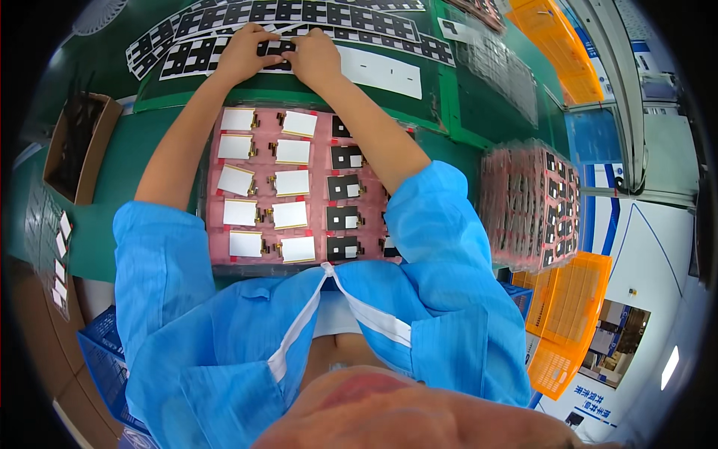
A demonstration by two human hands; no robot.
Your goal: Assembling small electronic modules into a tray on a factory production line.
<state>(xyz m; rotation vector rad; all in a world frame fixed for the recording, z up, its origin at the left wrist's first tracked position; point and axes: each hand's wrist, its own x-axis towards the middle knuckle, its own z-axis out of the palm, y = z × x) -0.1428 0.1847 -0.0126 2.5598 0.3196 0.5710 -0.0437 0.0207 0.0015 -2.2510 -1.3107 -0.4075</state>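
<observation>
At the far side of the green table, my left hand [244, 57] and my right hand [315, 58] meet over a sheet of black die-cut stickers [196, 57] on white backing. The thumb and fingers of each hand are bent inward at a black sticker [274, 48] between them. Exactly how the fingertips grip it is partly hidden. Below my forearms lies a pink tray [262, 162] with rows of small flat parts. White-faced parts [292, 183] with gold flex tails fill its left columns. Parts with black stickers [342, 187] sit farther right, some hidden by my right arm.
More sticker sheets [299, 13] overlap at the back, beside a bare white backing strip [380, 72]. Stacked filled trays [529, 206] stand at the right, near orange crates [570, 314]. Left is a cardboard box [97, 150] with dark strips; a blue basket [105, 340] is below.
</observation>
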